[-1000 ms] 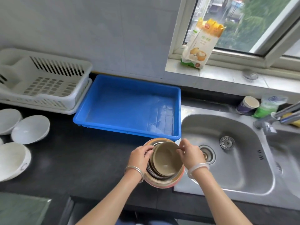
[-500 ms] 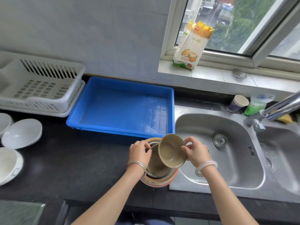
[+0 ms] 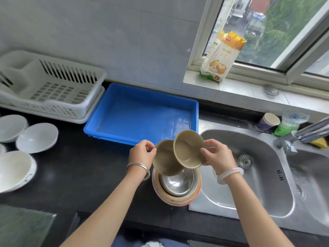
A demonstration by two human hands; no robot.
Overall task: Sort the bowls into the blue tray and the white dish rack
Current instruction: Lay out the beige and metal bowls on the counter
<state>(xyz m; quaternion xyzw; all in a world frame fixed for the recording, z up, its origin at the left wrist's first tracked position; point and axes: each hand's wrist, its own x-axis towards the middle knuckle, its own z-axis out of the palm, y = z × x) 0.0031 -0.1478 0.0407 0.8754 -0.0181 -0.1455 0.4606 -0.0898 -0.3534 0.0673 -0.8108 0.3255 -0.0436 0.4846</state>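
Note:
My right hand (image 3: 218, 155) pinches the rim of a tan bowl (image 3: 188, 148), tilted and lifted above the stack. A second tan bowl (image 3: 164, 160) is pinched at its left rim by my left hand (image 3: 142, 152), and it sits partly behind the first. Below them stands a stack of bowls (image 3: 177, 189) on the black counter, with a metal bowl on top inside an orange-rimmed one. The blue tray (image 3: 142, 113) lies just beyond my hands, with nothing in it. The white dish rack (image 3: 48, 88) stands at the far left, also holding nothing.
Several white bowls (image 3: 36, 137) lie on the black counter (image 3: 80, 175) at the left. A steel sink (image 3: 249, 168) with a tap (image 3: 302, 134) is on the right. A paper cup (image 3: 268, 122) and a flour bag (image 3: 222, 56) stand near the window sill.
Both hands have lifted from the stack. My right hand raised one tan bowl first, then my left hand raised a second one, uncovering the metal bowl.

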